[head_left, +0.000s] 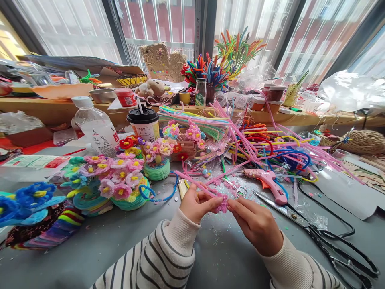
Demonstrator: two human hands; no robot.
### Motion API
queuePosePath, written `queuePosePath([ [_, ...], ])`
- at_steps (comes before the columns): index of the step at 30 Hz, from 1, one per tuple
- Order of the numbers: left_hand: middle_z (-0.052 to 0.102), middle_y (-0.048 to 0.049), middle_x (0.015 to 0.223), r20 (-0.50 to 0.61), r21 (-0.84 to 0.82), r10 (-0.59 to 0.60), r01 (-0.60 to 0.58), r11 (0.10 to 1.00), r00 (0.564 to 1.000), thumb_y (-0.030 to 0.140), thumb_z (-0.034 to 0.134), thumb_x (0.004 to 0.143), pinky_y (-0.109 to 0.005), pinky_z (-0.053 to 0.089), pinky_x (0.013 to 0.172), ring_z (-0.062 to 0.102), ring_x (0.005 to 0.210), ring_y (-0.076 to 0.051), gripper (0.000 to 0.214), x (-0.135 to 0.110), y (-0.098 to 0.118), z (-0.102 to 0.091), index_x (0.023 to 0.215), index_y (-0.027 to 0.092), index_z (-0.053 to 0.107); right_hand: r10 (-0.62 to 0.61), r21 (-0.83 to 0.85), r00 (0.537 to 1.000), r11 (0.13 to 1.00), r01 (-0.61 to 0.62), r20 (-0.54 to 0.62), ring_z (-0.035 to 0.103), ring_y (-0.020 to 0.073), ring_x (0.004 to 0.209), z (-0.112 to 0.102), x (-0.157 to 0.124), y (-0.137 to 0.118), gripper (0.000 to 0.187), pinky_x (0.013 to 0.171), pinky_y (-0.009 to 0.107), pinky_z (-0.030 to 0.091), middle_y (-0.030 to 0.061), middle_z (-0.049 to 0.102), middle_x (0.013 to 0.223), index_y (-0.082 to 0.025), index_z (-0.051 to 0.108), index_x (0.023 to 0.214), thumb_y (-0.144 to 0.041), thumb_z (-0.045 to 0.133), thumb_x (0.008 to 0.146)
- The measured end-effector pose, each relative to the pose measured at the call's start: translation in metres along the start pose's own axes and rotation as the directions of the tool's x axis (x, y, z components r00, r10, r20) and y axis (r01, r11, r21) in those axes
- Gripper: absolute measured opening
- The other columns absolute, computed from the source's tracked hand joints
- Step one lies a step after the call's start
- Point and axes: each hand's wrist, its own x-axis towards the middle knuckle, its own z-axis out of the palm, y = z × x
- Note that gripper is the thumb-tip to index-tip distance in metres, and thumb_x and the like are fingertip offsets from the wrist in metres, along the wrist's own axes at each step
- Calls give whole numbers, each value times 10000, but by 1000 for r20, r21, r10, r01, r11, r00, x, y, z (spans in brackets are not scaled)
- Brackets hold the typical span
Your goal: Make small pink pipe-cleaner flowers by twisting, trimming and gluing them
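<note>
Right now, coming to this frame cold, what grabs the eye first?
Front and centre, the left hand and right hand pinch a small pink pipe-cleaner flower between them above the grey table. Behind it sprawls a bright heap of pipe cleaners, centre right, and finished flower pots crowd the left. A pink glue gun lies just right of the hands.

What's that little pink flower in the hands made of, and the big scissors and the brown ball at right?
The pink flower, pinched between left hand and right hand: fuzzy, matte, apparently chenille pipe cleaner like the pink stems nearby. The scissors: dull grey metal blades; dark handles, perhaps plastic-coated. The brown ball: rough wound strands, likely jute twine.
</note>
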Motion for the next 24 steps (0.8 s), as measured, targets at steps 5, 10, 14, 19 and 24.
queuePosePath([
  [5, 546, 77, 413, 6, 22, -2, 1, 1000, 1000, 200, 719, 426, -173, 428, 401, 510, 389, -64, 514, 0, 1, -1, 759, 151, 330, -11, 64, 999, 998, 13, -36, 541, 125, 638, -2, 2, 5, 175, 575, 221, 442, 64, 587, 706, -126, 542, 917, -147, 463, 762],
  [10, 554, 68, 416, 5, 30, -9, 9, 1000, 1000, 200, 719, 421, -181, 439, 401, 518, 399, -73, 534, 1, 0, -2, 787, 148, 333, 18, 85, 998, 996, -12, -64, 556, 127, 651, -4, 4, 4, 169, 593, 227, 459, 62, 594, 714, -140, 546, 908, -142, 464, 760],
  [14, 557, 62, 419, 2, 47, -10, 10, 999, 1000, 207, 723, 415, -180, 440, 405, 518, 393, -73, 540, 0, 0, -1, 789, 148, 339, 18, 107, 996, 994, -9, -89, 559, 123, 634, -4, 5, 1, 136, 588, 221, 462, 57, 599, 698, -143, 563, 853, -133, 471, 753],
  [19, 554, 58, 411, 3, 21, -35, 35, 999, 999, 272, 723, 413, -192, 457, 418, 522, 392, -76, 538, 1, 2, -1, 782, 149, 351, 59, 137, 993, 990, -45, -106, 558, 116, 624, -4, 4, 0, 129, 580, 209, 457, 55, 600, 690, -140, 580, 823, -111, 491, 735],
  [24, 591, 17, 495, -7, -53, -98, 98, 994, 995, 377, 648, 516, -227, 479, 465, 571, 447, -107, 434, 2, 5, -2, 785, 146, 398, 130, 136, 978, 985, -109, -160, 551, 108, 591, -6, 3, 1, 137, 545, 202, 450, 41, 595, 660, -148, 592, 824, -114, 510, 721],
])
